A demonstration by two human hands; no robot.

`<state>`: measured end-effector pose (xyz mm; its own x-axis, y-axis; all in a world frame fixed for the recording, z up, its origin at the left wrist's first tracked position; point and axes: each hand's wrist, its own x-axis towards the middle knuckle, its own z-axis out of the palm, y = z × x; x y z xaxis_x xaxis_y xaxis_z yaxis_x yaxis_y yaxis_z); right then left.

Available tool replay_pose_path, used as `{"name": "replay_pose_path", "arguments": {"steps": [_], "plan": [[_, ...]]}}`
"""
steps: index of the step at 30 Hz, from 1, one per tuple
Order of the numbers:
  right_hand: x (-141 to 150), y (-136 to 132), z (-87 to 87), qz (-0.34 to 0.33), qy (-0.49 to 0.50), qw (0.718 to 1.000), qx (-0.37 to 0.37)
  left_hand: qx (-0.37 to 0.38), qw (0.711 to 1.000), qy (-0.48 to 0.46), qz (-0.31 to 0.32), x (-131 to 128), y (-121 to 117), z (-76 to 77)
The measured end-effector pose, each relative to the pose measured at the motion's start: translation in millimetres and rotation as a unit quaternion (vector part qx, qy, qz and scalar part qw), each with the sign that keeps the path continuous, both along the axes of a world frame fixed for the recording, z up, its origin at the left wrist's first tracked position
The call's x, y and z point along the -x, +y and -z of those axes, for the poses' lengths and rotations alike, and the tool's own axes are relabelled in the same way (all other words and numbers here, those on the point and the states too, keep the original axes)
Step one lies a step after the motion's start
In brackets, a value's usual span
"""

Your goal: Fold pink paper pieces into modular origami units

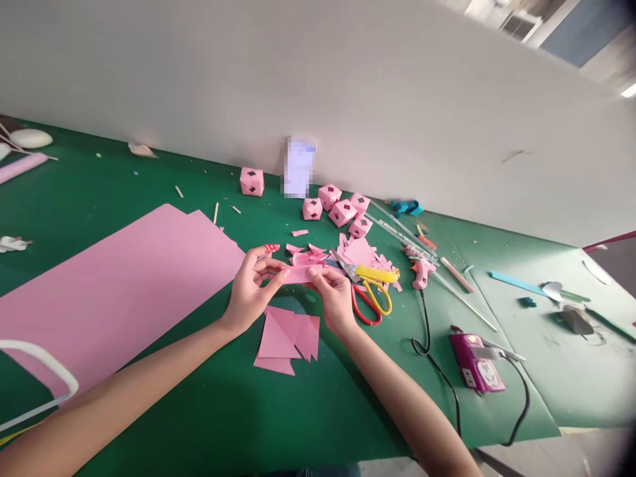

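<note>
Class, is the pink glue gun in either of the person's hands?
No: the glue gun lies on the green table, while the left hand and right hand hold pink paper.

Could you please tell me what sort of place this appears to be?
It looks like a craft workspace, perhaps a small workshop: a pink paper strip is held above a green tabletop, where scissors and a glue gun lie.

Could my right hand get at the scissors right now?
Probably yes: the scissors lie beside your right hand, their red loop uncovered. That hand is pinching a pink paper strip, though, so it may need to let go first.
</note>
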<state>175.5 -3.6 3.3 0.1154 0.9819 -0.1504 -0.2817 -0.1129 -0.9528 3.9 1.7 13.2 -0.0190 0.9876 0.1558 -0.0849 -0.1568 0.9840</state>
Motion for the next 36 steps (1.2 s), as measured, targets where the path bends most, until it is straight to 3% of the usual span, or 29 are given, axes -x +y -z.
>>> {"name": "replay_pose_path", "arguments": {"steps": [4, 9, 12, 14, 18, 24, 31, 36], "plan": [[-1.4, 29.7, -33.5, 0.031, -0.033, 0.995, -0.087, -0.029, 0.999, -0.019, -0.012, -9.3, 33.2, -32.7], [-7.3, 73.7, -84.5, 0.077, -0.074, 0.976, -0.189, -0.130, 0.991, -0.027, -0.007, -19.9, 81.1, -88.5], [-9.7, 87.3, -105.8, 0.055, -0.068, 0.976, -0.201, -0.159, 0.987, -0.002, 0.006, -17.1, 94.2, -114.0], [-9.1, 89.0, -111.6, 0.036, -0.061, 0.975, -0.211, -0.134, 0.991, 0.010, 0.027, -12.5, 95.3, -122.4], [-3.9, 84.5, -110.2, 0.085, -0.059, 0.970, -0.221, -0.102, 0.988, 0.034, 0.115, -6.0, 91.3, -124.1], [-0.3, 79.4, -107.6, 0.028, -0.044, 0.978, -0.204, -0.123, 0.986, 0.061, 0.096, -8.2, 89.3, -120.6], [-0.7, 80.9, -102.2, -0.008, 0.001, 0.981, -0.194, -0.093, 0.982, 0.097, 0.132, -5.2, 100.2, -113.0], [-2.1, 79.2, -103.6, -0.002, -0.003, 0.987, -0.163, -0.117, 0.977, 0.100, 0.146, -4.9, 105.7, -113.0]]}}
